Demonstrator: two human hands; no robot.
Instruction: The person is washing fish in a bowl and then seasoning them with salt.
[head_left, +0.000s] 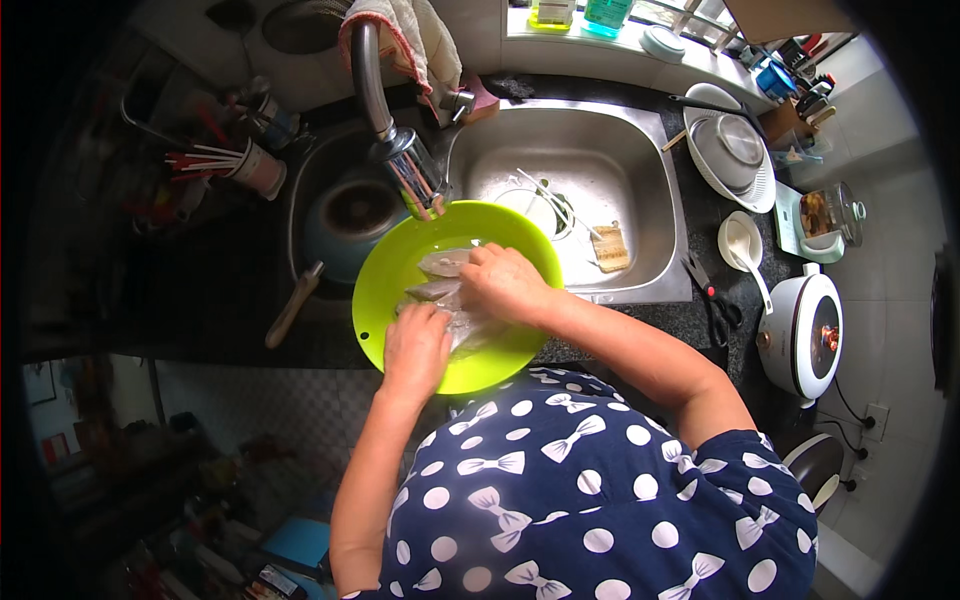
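A lime-green plastic basin (525, 232) sits at the front edge of the sink, below the faucet (409, 161). Inside it lie pale, silvery pieces that look like fish (442, 289), with a glossy, see-through layer around them that may be plastic film. My right hand (506, 285) has its fingers curled over the far right side of these pieces. Closer to me, my left hand (416, 349) grips their near left side. Both sets of fingertips are partly hidden in the pieces.
The steel sink bowl (630, 180) holds white sticks and a brown ridged piece (610, 249). A dark pan (360, 210) fills the left bowl; its wooden handle (292, 307) juts forward. Scissors (712, 300), a white ladle bowl (740, 240) and a white electric cooker (801, 337) stand right.
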